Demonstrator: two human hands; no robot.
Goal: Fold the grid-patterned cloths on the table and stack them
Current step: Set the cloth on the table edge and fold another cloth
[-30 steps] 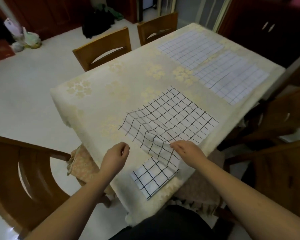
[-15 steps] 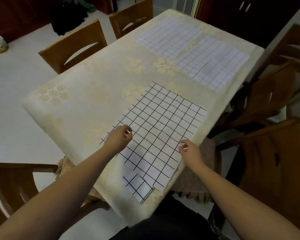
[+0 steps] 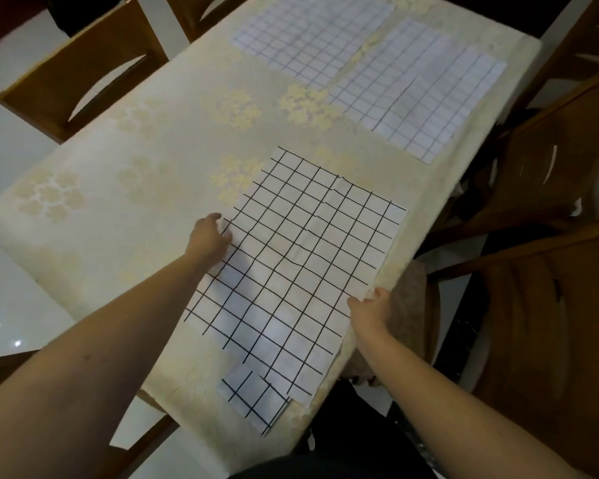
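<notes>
The large cloth (image 3: 301,257), white with a bold black grid, lies spread flat at the near right of the table (image 3: 146,174). Its near end overlaps a small folded cloth (image 3: 253,402) of the same pattern at the near table edge.

The left hand (image 3: 208,238) grips the large cloth's left edge, fingers curled on it. The right hand (image 3: 370,307) pinches the right edge at the table's side, thumb on top.

Two more cloths with a finer, fainter grid lie flat at the far end: the far left cloth (image 3: 312,32) and the far right cloth (image 3: 419,91), side by side, just apart.

The tablecloth is cream with pale flower clusters. Wooden chairs (image 3: 80,70) surround the table. No writing or label is legible.
</notes>
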